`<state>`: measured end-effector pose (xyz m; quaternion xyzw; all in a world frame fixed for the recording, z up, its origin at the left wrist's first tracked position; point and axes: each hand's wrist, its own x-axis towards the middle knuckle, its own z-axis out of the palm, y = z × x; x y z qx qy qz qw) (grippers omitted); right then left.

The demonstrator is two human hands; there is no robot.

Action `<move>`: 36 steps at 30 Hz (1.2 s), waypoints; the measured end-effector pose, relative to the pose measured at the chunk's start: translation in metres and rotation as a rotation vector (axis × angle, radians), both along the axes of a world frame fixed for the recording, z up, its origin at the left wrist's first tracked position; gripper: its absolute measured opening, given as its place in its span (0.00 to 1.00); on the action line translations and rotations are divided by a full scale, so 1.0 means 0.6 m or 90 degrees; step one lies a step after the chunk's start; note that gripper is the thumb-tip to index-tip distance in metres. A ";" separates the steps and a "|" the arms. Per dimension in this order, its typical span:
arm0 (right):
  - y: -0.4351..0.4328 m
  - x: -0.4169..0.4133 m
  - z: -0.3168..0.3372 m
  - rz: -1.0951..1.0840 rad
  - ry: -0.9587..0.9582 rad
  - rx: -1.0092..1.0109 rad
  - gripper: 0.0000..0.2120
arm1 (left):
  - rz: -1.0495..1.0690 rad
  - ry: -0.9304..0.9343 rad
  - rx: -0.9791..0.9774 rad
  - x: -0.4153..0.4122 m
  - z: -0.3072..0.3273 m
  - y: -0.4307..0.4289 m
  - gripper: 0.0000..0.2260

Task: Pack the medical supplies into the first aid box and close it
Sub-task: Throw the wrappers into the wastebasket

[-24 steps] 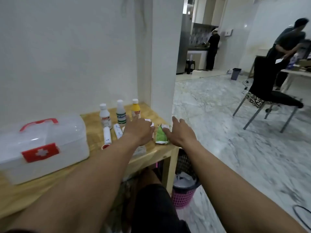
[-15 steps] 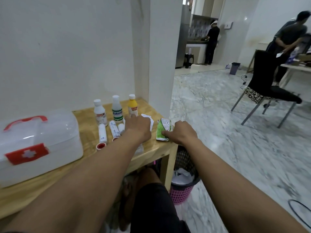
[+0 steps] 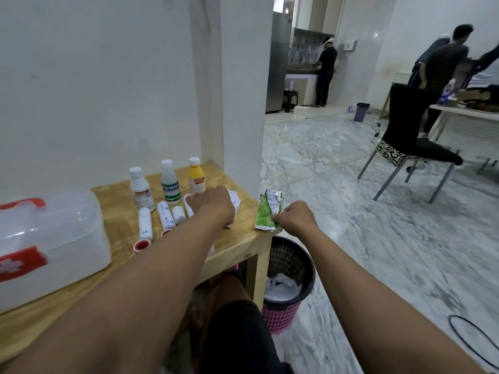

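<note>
Just changed: the right hand (image 3: 295, 218), which lay flat beside the green foil sachet (image 3: 268, 211) a moment ago, now has it pinched by its near edge between thumb and fingertips, the far end tipped up off the pale wooden table (image 3: 244, 240)
Right hand fingers: curled in and closed on the sachet's lower right corner; the thumb itself is hidden behind the knuckles
Left hand: the left hand (image 3: 213, 206) has stayed over the white paper packets (image 3: 234, 201) at about 12 o'clock from the table's near edge, knuckles up; whether its fingers grip anything I cannot tell, they are tucked under the palm
Sachet position: at the table's right corner, roughly 2 o'clock from the left hand, partly overhanging the black and pink mesh waste bin (image 3: 283, 287) below
First aid box: the translucent white plastic first aid box with red handle and red cross label (image 3: 51, 238) sits at 9 o'clock from the hands, lid down, well apart from the sachet
Other supplies: three small bottles, white (image 3: 141, 188), green-labelled (image 3: 170, 184) and yellow (image 3: 196, 178), stand at 11 o'clock; four white rolled bandages (image 3: 164, 215) lie just in front of them, untouched
Meaning for the task: first item looks picked up; nothing is packed yet, and the box likely has to be opened before the sachet can go in
</note>
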<state>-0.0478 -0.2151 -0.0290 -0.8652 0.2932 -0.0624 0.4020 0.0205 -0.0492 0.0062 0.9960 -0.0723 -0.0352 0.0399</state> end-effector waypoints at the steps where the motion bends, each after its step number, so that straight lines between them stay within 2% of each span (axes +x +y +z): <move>1: -0.003 -0.002 0.000 0.001 -0.005 0.007 0.21 | 0.009 0.008 -0.011 0.000 0.001 -0.001 0.26; 4: -0.009 -0.005 0.004 0.004 -0.022 0.044 0.23 | 0.028 0.015 -0.056 -0.001 0.005 -0.005 0.25; 6: -0.018 -0.001 0.009 0.006 -0.049 0.090 0.23 | 0.046 0.005 -0.113 0.004 0.005 -0.008 0.20; 10: -0.044 0.008 0.024 -0.007 -0.110 0.171 0.10 | 0.051 -0.033 -0.254 0.034 0.020 -0.029 0.07; 13: -0.080 0.020 0.034 -0.036 -0.141 0.201 0.10 | 0.053 -0.034 -0.337 0.060 0.050 -0.064 0.05; 16: -0.126 0.033 0.032 -0.077 -0.161 0.214 0.10 | 0.073 0.020 -0.435 0.081 0.075 -0.107 0.09; 21: -0.200 0.058 0.000 -0.125 -0.145 0.241 0.10 | 0.087 0.220 -0.550 0.125 0.063 -0.181 0.05; 25: -0.247 0.076 -0.046 -0.171 -0.130 0.273 0.12 | 0.035 0.284 -0.466 0.164 0.035 -0.234 0.07; 30: -0.297 0.105 -0.128 -0.223 -0.061 0.346 0.12 | -0.009 0.326 -0.273 0.219 -0.013 -0.298 0.12; 34: -0.327 0.133 -0.220 -0.258 -0.003 0.362 0.15 | -0.067 0.340 -0.131 0.264 -0.069 -0.351 0.10; 36: -0.338 0.143 -0.261 -0.257 0.023 0.361 0.12 | -0.088 0.342 -0.064 0.283 -0.098 -0.369 0.10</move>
